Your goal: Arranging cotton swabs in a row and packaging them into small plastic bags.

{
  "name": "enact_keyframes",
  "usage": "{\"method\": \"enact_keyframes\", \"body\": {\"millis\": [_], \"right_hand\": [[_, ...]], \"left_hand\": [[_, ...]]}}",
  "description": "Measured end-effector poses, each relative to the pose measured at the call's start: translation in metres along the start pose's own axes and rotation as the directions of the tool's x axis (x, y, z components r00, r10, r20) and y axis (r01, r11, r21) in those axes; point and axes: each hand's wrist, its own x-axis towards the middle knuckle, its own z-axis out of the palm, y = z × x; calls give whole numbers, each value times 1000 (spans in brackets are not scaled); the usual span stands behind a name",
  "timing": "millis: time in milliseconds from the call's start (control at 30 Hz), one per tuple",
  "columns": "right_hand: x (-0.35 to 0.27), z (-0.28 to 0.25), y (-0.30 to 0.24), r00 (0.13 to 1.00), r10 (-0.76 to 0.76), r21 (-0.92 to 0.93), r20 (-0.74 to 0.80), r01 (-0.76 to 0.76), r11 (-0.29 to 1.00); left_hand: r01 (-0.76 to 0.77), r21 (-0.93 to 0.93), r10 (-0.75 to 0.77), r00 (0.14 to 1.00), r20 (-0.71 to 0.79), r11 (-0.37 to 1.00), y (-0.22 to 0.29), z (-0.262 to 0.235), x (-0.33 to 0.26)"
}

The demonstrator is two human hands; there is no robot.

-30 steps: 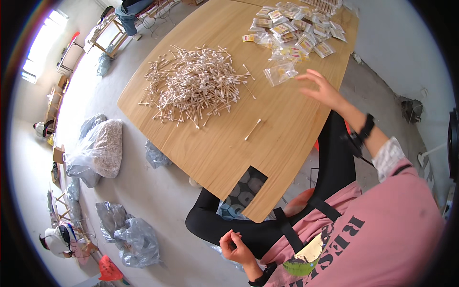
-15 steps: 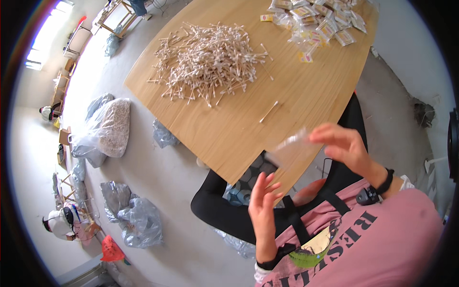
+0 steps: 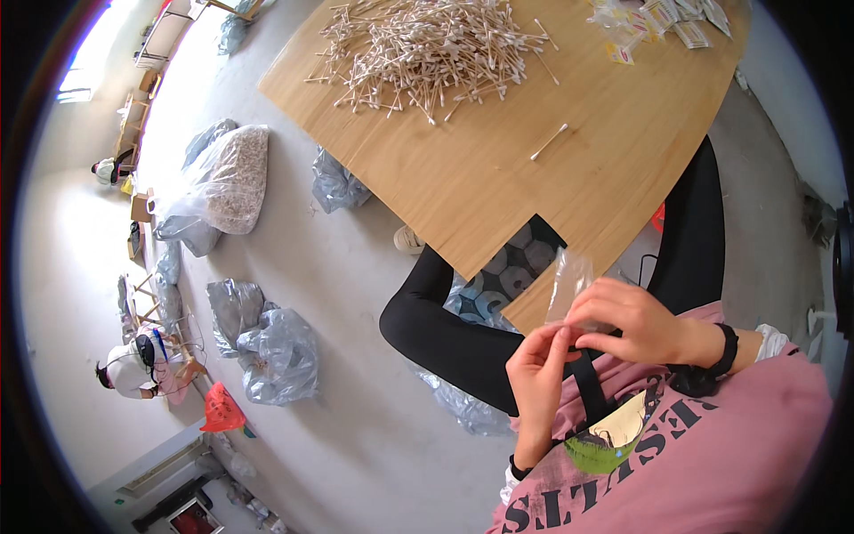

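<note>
Both hands meet in front of my chest on a small clear plastic bag (image 3: 567,283). My right hand (image 3: 636,322) pinches its lower edge from the right. My left hand (image 3: 537,367) touches the same edge with its fingertips from below. The bag stands upright and looks empty. A large heap of cotton swabs (image 3: 425,49) lies on the wooden table (image 3: 498,178) far from both hands. One single swab (image 3: 549,141) lies apart on the table between the heap and me. Several filled small packets (image 3: 663,20) sit at the table's far right corner.
My legs in black stretch under the table's notched front edge. On the grey floor at the left lie several plastic sacks (image 3: 222,182) and crumpled grey bags (image 3: 276,351). Another person (image 3: 133,365) crouches far off at the lower left beside a red bag (image 3: 222,411).
My right hand came back from the packets at the far corner with a clear bag. My left hand rose from my lap and joined it on the bag near my chest.
</note>
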Motion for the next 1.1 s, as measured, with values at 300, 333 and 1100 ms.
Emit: {"method": "enact_keyframes", "body": {"millis": [300,333,1100], "right_hand": [[6,-3,-10,899,399,408,178,-437,802],[5,-2,-8,891,409,469,195,-451,760],[47,50,1,966,231,152,115,-247,957]], "left_hand": [[-109,77,102,991,86,991,2,-11,-4],[-174,89,165,981,107,981,3,-11,-4],[-211,935,520,854,34,286,21,-100,29]]}}
